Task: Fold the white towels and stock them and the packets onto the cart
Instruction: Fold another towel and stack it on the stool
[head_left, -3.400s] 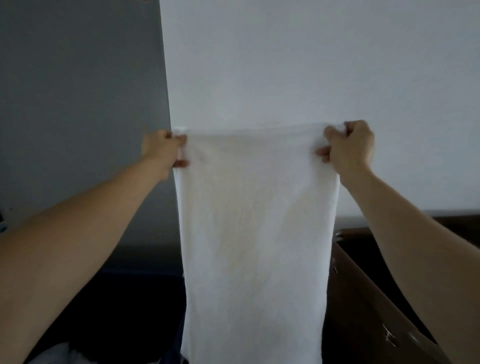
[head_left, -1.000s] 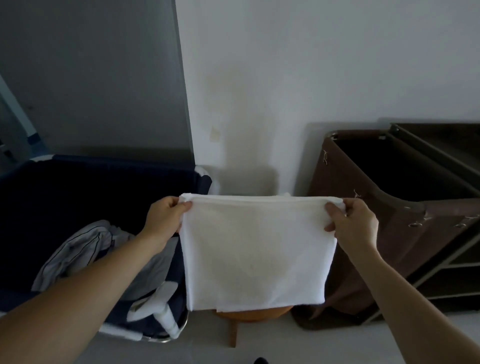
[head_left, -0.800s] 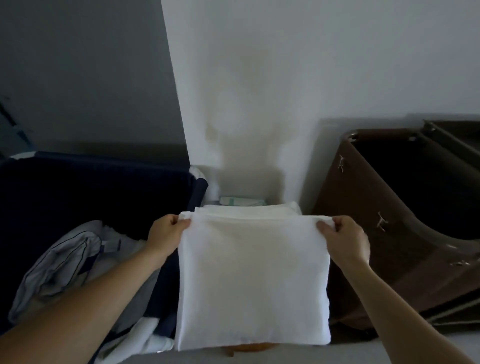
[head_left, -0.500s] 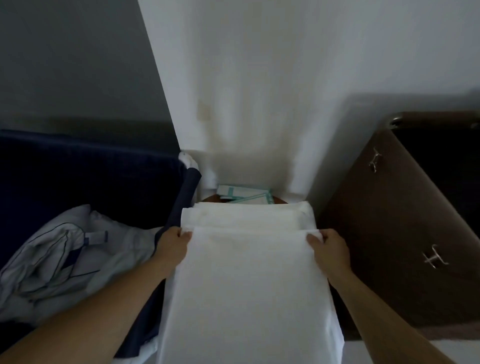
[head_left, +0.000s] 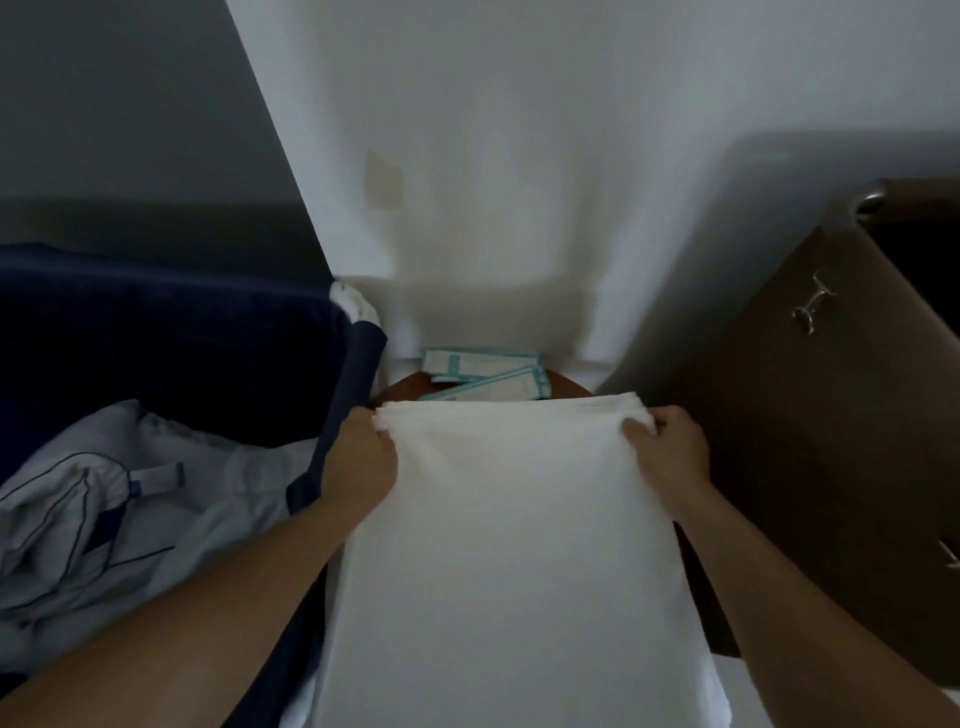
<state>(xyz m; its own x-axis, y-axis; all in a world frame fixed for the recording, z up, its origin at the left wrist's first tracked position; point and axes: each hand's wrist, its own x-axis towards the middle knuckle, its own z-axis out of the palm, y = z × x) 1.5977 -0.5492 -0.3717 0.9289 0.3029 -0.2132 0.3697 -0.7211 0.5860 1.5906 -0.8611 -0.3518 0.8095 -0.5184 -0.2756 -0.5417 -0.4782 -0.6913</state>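
A folded white towel (head_left: 511, 545) lies flat in front of me, over a stack of white towels whose edge shows at its far right corner. My left hand (head_left: 361, 457) pinches its far left corner. My right hand (head_left: 667, 449) pinches its far right corner. Just beyond the towel, white packets with teal print (head_left: 485, 374) lie on a round brown wooden surface (head_left: 402, 389) against the wall. What the towels rest on is hidden beneath them.
A navy fabric laundry bin (head_left: 171, 343) stands at the left with crumpled pale linen (head_left: 124, 509) inside. A brown cart bag (head_left: 810, 415) with metal clips stands at the right. A white wall (head_left: 519, 156) rises straight ahead.
The towel went from hanging long, to folded in half in the air, to lowered flat onto the stack. Both hands moved down and forward with its corners.
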